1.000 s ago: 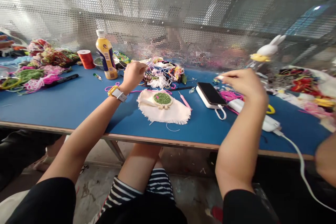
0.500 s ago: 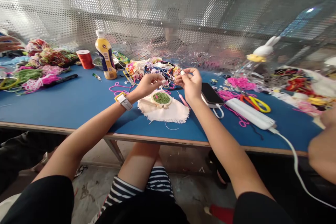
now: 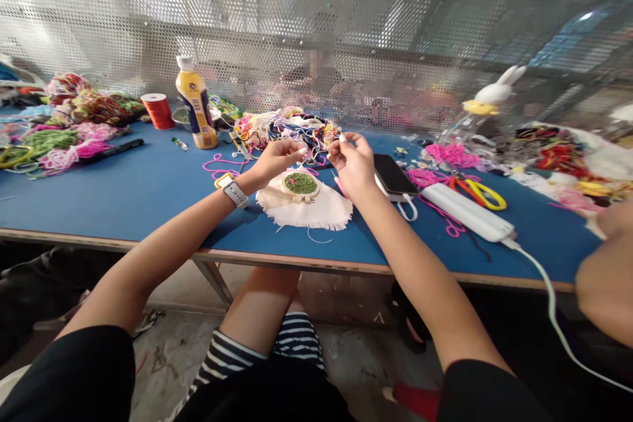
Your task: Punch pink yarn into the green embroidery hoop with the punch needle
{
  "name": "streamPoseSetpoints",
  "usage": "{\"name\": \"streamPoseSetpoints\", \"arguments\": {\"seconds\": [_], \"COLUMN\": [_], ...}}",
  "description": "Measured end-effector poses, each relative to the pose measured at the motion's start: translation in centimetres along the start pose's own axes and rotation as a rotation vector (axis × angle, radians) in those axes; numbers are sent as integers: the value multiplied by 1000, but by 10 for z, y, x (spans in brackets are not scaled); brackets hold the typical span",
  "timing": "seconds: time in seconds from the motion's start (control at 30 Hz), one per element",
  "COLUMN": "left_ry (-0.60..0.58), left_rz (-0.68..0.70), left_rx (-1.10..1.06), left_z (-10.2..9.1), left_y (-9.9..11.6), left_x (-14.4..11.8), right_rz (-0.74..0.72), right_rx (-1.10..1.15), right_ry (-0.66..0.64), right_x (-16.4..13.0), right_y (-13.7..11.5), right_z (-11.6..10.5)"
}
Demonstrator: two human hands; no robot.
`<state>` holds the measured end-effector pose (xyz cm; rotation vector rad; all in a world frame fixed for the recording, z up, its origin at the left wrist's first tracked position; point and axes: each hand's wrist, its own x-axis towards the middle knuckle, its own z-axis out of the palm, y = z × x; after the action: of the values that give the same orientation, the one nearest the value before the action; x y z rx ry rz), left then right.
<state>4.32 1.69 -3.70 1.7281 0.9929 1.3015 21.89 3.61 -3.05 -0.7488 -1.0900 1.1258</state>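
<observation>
My left hand (image 3: 277, 163), with a white watch (image 3: 232, 190) on its wrist, is raised above the table with thumb and fingers pinched together. Facing it, my right hand (image 3: 353, 161) is pinched too, its fingertips a short way apart from the left. Whatever lies between the fingers is too small to make out. Just below and between them is an embroidery hoop (image 3: 300, 196) on frayed white cloth (image 3: 316, 216), its round area filled with green loops and a small pink spot. A slim pink tool is mostly hidden behind my right wrist.
Behind my hands lies a tangled yarn heap (image 3: 291, 128). Left stand a yellow bottle (image 3: 198, 109) and a red spool (image 3: 157, 112). Right are a phone (image 3: 394, 175), scissors (image 3: 479, 192), and a white power bank (image 3: 467, 212) with a cable. A person's arm (image 3: 606, 277) is at the right edge.
The view has shifted slightly, and both hands remain pinched above the hoop. Another person's hand at the far left edge is no longer in view.
</observation>
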Motion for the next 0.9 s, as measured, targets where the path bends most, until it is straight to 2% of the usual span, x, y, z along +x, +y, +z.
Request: {"name": "streamPoseSetpoints", "arguments": {"seconds": [0.13, 0.37, 0.67, 0.9], "left_ry": [-43, 11, -45, -113], "left_rz": [-27, 37, -57, -61], "left_rx": [-90, -98, -165, -295], "left_z": [0, -5, -1, 1], "left_y": [-2, 0, -1, -1], "left_x": [0, 1, -1, -3], "right_rz": [13, -34, 60, 143], "right_rx": [15, -52, 111, 257], "right_ry": [14, 31, 28, 56], "right_x": [2, 3, 4, 6], "right_y": [2, 1, 2, 0], "right_z": [-1, -5, -2, -2]}}
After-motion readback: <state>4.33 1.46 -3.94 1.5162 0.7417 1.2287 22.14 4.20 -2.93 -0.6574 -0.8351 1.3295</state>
